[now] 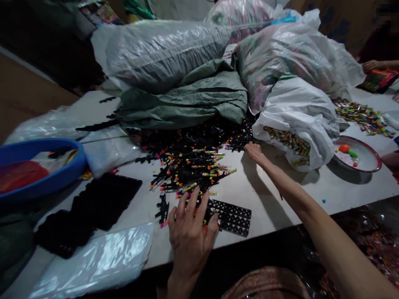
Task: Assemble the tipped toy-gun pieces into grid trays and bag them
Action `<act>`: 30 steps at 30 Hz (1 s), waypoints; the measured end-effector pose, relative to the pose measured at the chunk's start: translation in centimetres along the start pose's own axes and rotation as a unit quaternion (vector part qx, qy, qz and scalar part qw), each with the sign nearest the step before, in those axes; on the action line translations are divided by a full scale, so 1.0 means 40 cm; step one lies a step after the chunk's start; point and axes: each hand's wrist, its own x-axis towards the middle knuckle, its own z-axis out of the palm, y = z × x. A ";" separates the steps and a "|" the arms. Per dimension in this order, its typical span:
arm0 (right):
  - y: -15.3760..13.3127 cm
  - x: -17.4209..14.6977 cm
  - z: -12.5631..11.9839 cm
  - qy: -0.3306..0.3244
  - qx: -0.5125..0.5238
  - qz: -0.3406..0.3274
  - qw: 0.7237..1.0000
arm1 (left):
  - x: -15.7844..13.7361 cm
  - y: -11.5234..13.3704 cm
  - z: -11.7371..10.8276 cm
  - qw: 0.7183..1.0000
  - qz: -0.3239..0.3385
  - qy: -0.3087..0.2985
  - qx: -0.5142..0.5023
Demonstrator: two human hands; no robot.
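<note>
Spread open, the left hand overlaps one end of a black perforated plastic tray extending lengthwise rightward; the right hand, farther off beside black plastic toy guns, hides its grip from me.

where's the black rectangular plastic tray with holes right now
In the head view, the black rectangular plastic tray with holes lies below centre, near the white table's front edge, just right of the left hand.
</note>
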 end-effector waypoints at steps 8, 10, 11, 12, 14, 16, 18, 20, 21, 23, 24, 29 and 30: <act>-0.043 -0.148 0.132 -0.098 0.201 -0.025 0.974 | -0.003 -0.004 0.003 1.000 0.005 -0.005 -0.021; -0.100 -0.202 0.201 -0.175 0.403 -0.079 0.895 | -0.001 -0.003 0.001 1.000 0.003 -0.009 -0.024; -0.127 -0.222 0.234 -0.198 0.477 -0.089 0.852 | 0.000 -0.003 0.001 1.000 0.003 -0.012 -0.025; -0.150 -0.237 0.263 -0.203 0.529 -0.097 0.818 | 0.001 -0.003 0.001 1.000 0.002 -0.014 -0.024; -0.183 -0.255 0.305 -0.184 0.553 -0.107 0.805 | 0.001 -0.003 0.001 1.000 0.003 -0.016 -0.023; -0.201 -0.265 0.321 -0.146 0.493 -0.140 0.846 | -0.001 -0.004 0.002 1.000 0.003 -0.015 -0.022; -0.213 -0.280 0.318 -0.105 0.373 -0.194 0.901 | -0.003 -0.004 0.004 1.000 0.003 -0.018 -0.022; -0.229 -0.299 0.304 -0.076 0.238 -0.246 0.937 | -0.004 -0.004 0.007 1.000 0.001 -0.021 -0.020; -0.237 -0.307 0.296 -0.068 0.180 -0.256 0.947 | -0.004 -0.004 0.008 1.000 0.000 -0.020 -0.018; -0.247 -0.308 0.274 -0.080 0.104 -0.255 0.958 | -0.006 -0.004 0.007 1.000 -0.001 -0.018 -0.014; -0.246 -0.298 0.260 -0.110 0.087 -0.262 0.955 | -0.007 -0.003 0.006 1.000 -0.001 -0.016 -0.013; -0.192 -0.159 0.176 -0.109 0.001 -0.221 0.969 | -0.018 0.000 -0.013 1.000 0.009 -0.014 -0.014; -0.180 -0.132 0.165 -0.075 -0.034 -0.183 0.980 | -0.018 0.001 -0.016 1.000 0.010 -0.016 -0.009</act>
